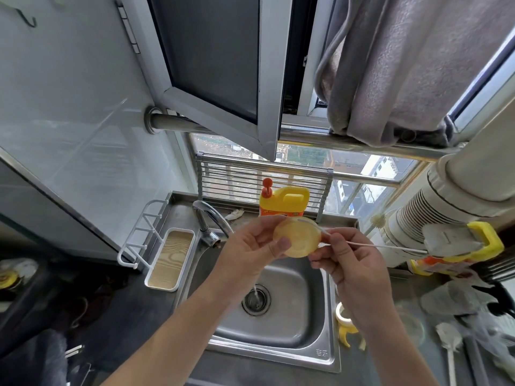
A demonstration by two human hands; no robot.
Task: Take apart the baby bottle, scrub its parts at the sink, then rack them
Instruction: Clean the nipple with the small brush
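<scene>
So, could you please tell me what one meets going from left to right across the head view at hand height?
White tray, faucet, left hand, yellow bottle part, right hand pinching a thin brush, yellow-handled jug.

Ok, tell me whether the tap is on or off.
Probably on: a thin white stream falls into the sink drain. The tap has its mouth hidden behind the left hand.

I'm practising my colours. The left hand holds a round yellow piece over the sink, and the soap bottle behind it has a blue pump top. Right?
Not quite. The head view shows that the pump top of the soap bottle is orange-red, not blue. The rest holds: the left hand holds the round yellow piece over the sink.
</scene>
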